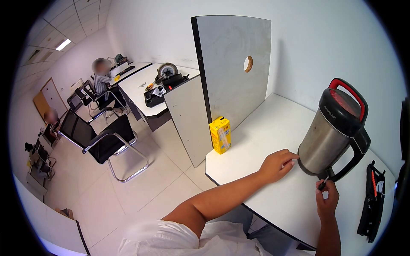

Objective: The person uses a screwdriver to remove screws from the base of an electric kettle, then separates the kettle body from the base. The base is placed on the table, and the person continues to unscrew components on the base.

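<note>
A stainless steel soy milk maker (324,138) with a black lid and a red-lined carrying handle stands on the white desk (252,145), in front of me to the right. My left hand (278,165) rests by its base at the left, fingers stretched out and the fingertips at the steel side. My right hand (327,199) pinches a small black-handled screwdriver (322,185) just below the machine's black side handle. Its thin metal shaft points up toward the bottom of that handle, and I cannot tell whether the tip touches.
A black tool pouch (372,202) holding a red tool lies at the right edge. A yellow carton (221,135) stands by the grey partition (235,64) with a round hole. Beyond are a black chair (106,136), another desk with a wheel-like part (166,71), and two seated people.
</note>
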`<action>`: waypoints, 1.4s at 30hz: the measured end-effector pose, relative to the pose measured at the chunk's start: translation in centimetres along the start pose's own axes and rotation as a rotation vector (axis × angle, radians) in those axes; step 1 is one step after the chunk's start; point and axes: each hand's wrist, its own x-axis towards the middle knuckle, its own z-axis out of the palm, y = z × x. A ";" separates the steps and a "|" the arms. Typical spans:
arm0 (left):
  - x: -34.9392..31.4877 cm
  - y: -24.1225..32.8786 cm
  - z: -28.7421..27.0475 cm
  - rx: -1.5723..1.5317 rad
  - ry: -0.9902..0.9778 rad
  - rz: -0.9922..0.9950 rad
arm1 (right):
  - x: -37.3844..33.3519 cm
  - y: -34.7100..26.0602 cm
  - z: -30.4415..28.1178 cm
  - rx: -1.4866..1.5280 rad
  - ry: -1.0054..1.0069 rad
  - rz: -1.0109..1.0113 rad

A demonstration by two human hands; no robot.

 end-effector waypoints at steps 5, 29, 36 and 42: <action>0.0 -0.1 0.1 -0.004 -0.041 0.024 | 0.3 -0.5 0.0 0.003 0.023 0.007; -0.2 0.2 0.1 -0.160 -0.256 0.096 | 0.7 -1.4 0.3 -0.086 -0.113 -0.029; -0.1 0.7 -0.3 -0.162 -0.274 0.131 | 0.7 -1.7 0.3 -0.115 -0.140 -0.035; -0.1 0.1 0.1 -0.153 -0.267 0.163 | 0.6 -1.6 0.3 -0.136 -0.156 -0.038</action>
